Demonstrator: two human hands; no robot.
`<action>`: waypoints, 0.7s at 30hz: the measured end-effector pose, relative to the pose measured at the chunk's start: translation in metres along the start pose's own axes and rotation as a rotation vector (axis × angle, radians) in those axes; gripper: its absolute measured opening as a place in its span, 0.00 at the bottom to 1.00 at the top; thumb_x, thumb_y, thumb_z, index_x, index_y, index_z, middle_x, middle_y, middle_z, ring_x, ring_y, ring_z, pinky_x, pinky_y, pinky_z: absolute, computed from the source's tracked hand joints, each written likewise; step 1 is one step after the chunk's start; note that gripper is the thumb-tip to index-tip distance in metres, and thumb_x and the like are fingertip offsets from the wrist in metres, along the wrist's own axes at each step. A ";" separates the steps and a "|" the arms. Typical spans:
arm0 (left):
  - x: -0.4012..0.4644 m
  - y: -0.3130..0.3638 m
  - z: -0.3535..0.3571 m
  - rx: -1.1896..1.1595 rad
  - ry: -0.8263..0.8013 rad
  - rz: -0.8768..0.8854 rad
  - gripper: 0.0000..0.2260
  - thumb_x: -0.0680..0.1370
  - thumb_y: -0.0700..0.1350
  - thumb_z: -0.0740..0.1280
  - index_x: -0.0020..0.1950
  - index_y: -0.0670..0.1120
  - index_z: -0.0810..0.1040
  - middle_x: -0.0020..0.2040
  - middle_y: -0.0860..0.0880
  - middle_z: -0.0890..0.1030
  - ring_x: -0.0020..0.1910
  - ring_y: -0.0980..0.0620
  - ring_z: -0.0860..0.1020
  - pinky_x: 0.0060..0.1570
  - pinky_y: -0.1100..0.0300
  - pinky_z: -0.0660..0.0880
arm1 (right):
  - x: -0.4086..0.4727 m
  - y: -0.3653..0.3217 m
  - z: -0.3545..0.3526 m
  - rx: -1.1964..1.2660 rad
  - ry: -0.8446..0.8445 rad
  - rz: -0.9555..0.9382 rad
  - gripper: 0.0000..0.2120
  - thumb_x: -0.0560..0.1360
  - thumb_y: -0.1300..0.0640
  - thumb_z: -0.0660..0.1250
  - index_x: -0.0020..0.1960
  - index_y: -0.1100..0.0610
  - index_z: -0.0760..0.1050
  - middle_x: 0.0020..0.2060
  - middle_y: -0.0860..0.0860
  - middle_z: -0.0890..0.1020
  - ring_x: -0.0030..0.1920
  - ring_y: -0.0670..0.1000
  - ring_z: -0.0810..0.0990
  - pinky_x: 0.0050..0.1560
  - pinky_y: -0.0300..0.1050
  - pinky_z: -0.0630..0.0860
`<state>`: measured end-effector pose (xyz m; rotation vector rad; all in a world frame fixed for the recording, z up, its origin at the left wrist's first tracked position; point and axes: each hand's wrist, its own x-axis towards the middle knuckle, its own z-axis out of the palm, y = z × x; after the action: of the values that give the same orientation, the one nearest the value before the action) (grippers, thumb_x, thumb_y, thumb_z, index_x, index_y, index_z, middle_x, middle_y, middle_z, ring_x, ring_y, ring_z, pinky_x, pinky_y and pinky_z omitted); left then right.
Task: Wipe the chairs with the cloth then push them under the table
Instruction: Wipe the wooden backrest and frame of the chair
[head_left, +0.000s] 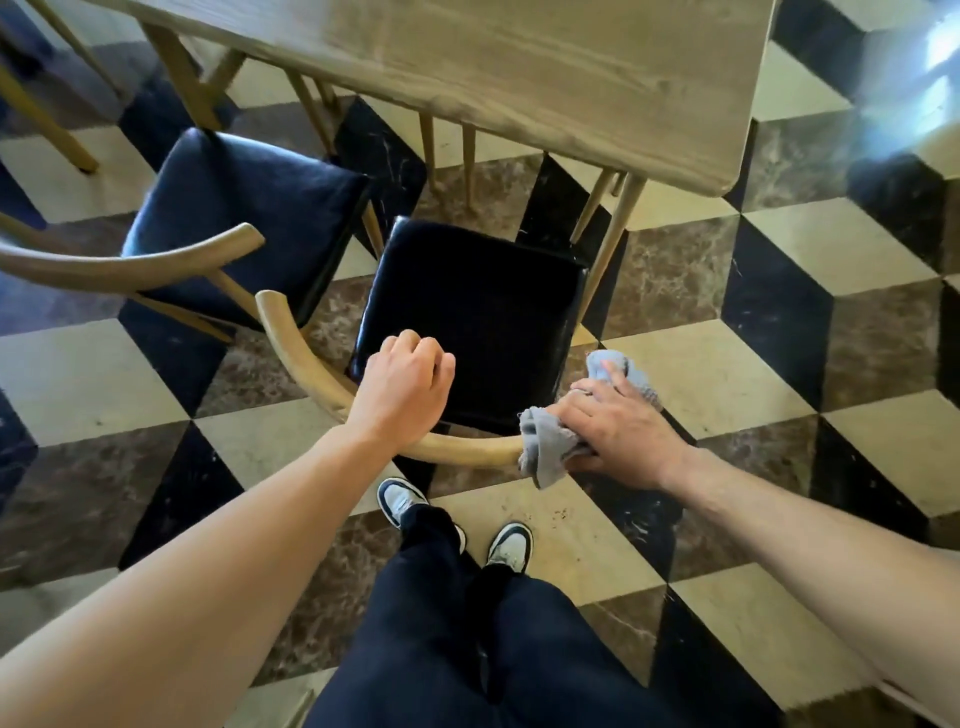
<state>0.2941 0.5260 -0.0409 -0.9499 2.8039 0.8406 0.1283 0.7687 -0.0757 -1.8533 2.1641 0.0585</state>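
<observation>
A chair with a black padded seat (475, 312) and a curved wooden backrest (306, 364) stands in front of me, its front edge just under the wooden table (545, 67). My left hand (402, 387) is closed around the backrest's left-middle part. On the backrest's right end, my right hand (618, 431) presses a grey cloth (545, 449), which is wrapped around the rail. A second chair (234, 208), with a dark blue seat, stands to the left, pulled out from the table.
The floor is a cube-pattern of cream, brown and black tiles. My legs and sneakers (511, 545) stand directly behind the chair. Legs of other chairs show under the table and at the far left (47, 124). Open floor lies to the right.
</observation>
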 end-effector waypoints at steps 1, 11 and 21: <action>0.001 0.004 0.004 0.001 -0.009 0.012 0.16 0.83 0.51 0.54 0.50 0.44 0.78 0.49 0.47 0.76 0.51 0.46 0.72 0.55 0.47 0.72 | -0.004 0.009 0.001 -0.001 0.013 0.021 0.25 0.70 0.46 0.77 0.64 0.51 0.76 0.56 0.48 0.81 0.65 0.58 0.76 0.76 0.67 0.58; -0.003 0.021 0.027 0.016 -0.087 0.038 0.16 0.84 0.52 0.54 0.50 0.45 0.77 0.47 0.48 0.76 0.48 0.48 0.72 0.51 0.51 0.72 | 0.001 0.014 0.025 0.585 0.357 0.841 0.20 0.77 0.42 0.69 0.57 0.57 0.76 0.51 0.54 0.78 0.53 0.60 0.75 0.54 0.53 0.72; -0.006 0.025 0.036 0.013 -0.118 0.020 0.15 0.84 0.51 0.54 0.51 0.45 0.77 0.49 0.48 0.76 0.50 0.48 0.72 0.51 0.51 0.71 | 0.013 -0.118 0.037 0.454 0.478 0.833 0.27 0.81 0.40 0.59 0.70 0.58 0.73 0.73 0.56 0.72 0.80 0.67 0.54 0.80 0.65 0.45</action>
<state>0.2806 0.5644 -0.0579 -0.8428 2.7201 0.8496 0.2480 0.7438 -0.0959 -0.6848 2.8052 -0.6982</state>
